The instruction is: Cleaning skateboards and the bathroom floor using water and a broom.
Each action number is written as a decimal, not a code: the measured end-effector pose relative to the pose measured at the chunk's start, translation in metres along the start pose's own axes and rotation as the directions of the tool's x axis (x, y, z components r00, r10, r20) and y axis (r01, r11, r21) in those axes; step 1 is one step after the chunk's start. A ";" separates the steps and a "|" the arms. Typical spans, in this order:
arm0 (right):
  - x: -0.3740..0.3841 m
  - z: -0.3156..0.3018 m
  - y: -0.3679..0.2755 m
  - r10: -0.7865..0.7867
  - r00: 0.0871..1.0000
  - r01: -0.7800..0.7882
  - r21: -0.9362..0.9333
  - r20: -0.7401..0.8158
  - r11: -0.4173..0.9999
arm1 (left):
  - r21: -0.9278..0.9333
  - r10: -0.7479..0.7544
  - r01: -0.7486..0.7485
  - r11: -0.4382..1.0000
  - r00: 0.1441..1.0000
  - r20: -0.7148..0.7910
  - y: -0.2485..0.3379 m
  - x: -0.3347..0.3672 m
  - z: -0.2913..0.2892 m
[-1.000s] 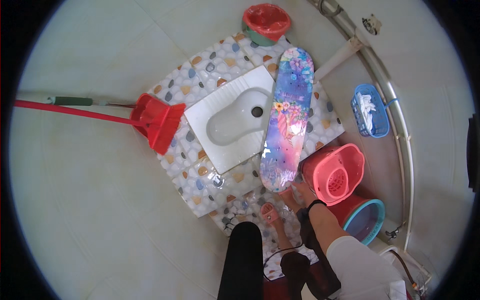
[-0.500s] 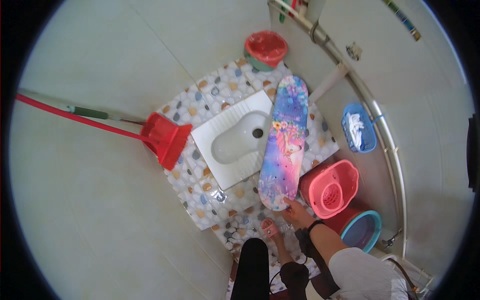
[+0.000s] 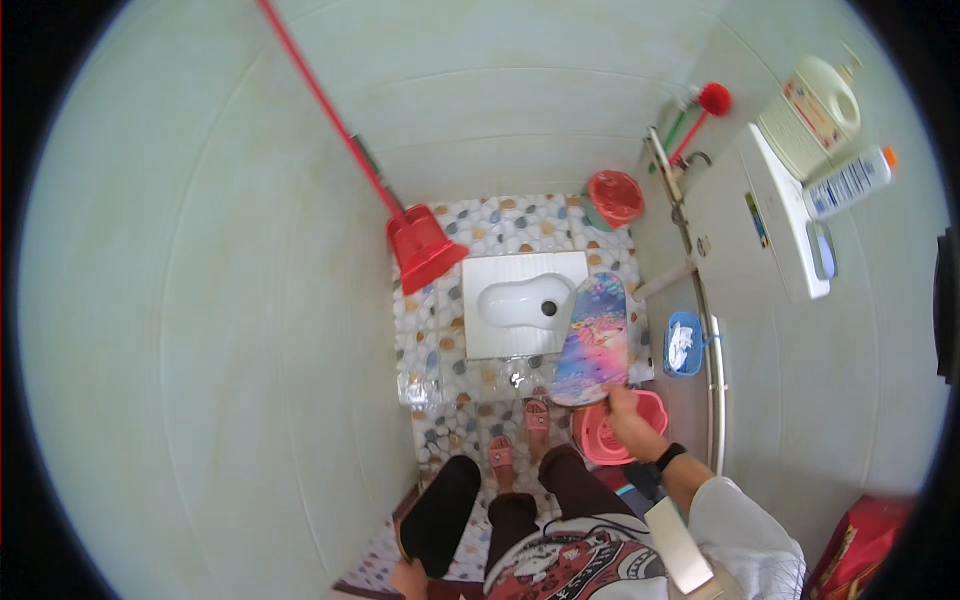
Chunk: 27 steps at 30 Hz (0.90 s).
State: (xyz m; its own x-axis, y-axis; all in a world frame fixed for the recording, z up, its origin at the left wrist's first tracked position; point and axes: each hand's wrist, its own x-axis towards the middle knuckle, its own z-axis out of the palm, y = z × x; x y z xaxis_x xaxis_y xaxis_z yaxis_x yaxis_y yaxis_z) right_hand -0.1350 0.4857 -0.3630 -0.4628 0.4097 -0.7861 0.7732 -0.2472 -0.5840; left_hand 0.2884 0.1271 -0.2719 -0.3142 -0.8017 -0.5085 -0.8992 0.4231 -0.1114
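My right hand (image 3: 633, 428) is closed around the near end of a skateboard deck (image 3: 592, 345) with a blue, purple and pink flowery print. No wheels show on its printed face. The deck slants upward, its far end beside the white squat toilet (image 3: 525, 262), covering part of the toilet's right side. Low in the picture my left hand (image 3: 408, 578) grips the lower edge of a black board with a rounded end (image 3: 442, 515), a brownish rim along its side. Part of this hand is cut off from sight.
A pink mop bucket (image 3: 652, 412) stands under my right hand. Against the left wall lean a red broom and dustpan (image 3: 425, 250). A red-lined bin (image 3: 613, 200) sits in the far corner. A blue basket (image 3: 684, 345) hangs by wall pipes; bottles (image 3: 812, 120) stand on a white ledge.
The view has tilted back and shifted, bringing in my left hand, feet and the ledge. The printed deck appears shorter and more tilted, still in my right hand. The black board appears farther left.
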 end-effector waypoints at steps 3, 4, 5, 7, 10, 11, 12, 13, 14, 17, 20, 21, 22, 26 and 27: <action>-0.046 -0.038 -0.075 -0.112 0.994 0.111 -0.134 0.000 0.985 | -0.043 0.020 -0.023 0.999 0.998 -0.052 -0.003 0.003 0.014; -0.065 -0.051 -0.093 -0.096 0.992 0.115 -0.250 0.087 0.961 | -0.067 0.011 -0.016 0.998 0.997 -0.070 -0.010 -0.004 0.016; -0.070 -0.060 -0.112 -0.066 0.986 0.119 -0.363 0.155 0.924 | -0.018 0.003 -0.005 1.000 0.996 -0.085 -0.010 -0.007 0.018; -0.055 -0.080 -0.138 -0.149 0.956 0.270 -0.566 0.252 0.779 | -0.105 0.000 -0.015 0.994 0.991 -0.134 -0.002 -0.026 0.007; -0.090 -0.059 -0.174 -0.303 0.818 0.566 -0.777 0.488 0.275 | -0.076 -0.072 0.062 0.995 0.987 -0.146 -0.002 -0.042 0.015; -0.106 -0.048 -0.186 -0.359 0.701 0.644 -0.763 0.616 -0.050 | -0.099 -0.081 0.066 0.993 0.985 -0.154 -0.001 -0.048 0.013; -0.108 -0.037 -0.189 -0.348 0.692 0.654 -0.753 0.633 -0.069 | -0.088 -0.071 0.059 0.994 0.988 -0.139 0.003 -0.052 0.009; -0.107 -0.020 -0.191 -0.334 0.643 0.666 -0.719 0.689 -0.200 | -0.102 -0.103 0.089 0.991 0.985 -0.136 0.005 -0.057 0.010; -0.110 -0.005 -0.193 -0.313 0.593 0.667 -0.671 0.742 -0.325 | -0.116 -0.106 0.091 0.989 0.985 -0.133 0.006 -0.060 0.016; -0.140 0.043 -0.178 -0.277 0.424 0.731 -0.507 0.862 -0.457 | -0.135 -0.120 0.100 0.986 0.981 -0.153 0.006 -0.071 0.028; -0.181 0.073 -0.165 -0.208 0.332 0.730 -0.390 0.920 -0.562 | -0.163 -0.140 0.109 0.981 0.971 -0.194 0.005 -0.076 0.044; -0.189 0.081 -0.160 -0.201 0.317 0.733 -0.374 0.927 -0.569 | -0.179 -0.146 0.109 0.978 0.967 -0.208 0.005 -0.076 0.048; -0.196 0.083 -0.156 -0.180 0.256 0.717 -0.311 0.950 -0.624 | -0.194 -0.144 0.103 0.976 0.966 -0.214 0.008 -0.080 0.045; -0.227 0.096 -0.118 -0.010 0.077 0.610 -0.055 0.997 -0.791 | -0.282 -0.117 0.035 0.959 0.953 -0.280 0.005 -0.081 0.044; -0.224 0.099 -0.105 -0.005 0.067 0.601 -0.044 0.998 -0.798 | -0.296 -0.127 0.041 0.954 0.951 -0.280 0.003 -0.080 0.049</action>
State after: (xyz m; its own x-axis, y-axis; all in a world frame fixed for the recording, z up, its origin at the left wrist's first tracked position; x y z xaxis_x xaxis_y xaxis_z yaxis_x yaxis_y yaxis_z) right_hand -0.1551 0.3326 -0.1457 -0.4675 -0.8473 -0.2520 -0.8759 0.4826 0.0024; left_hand 0.3260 0.2133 -0.2733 -0.2698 -0.9350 -0.2302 -0.9610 0.2464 0.1254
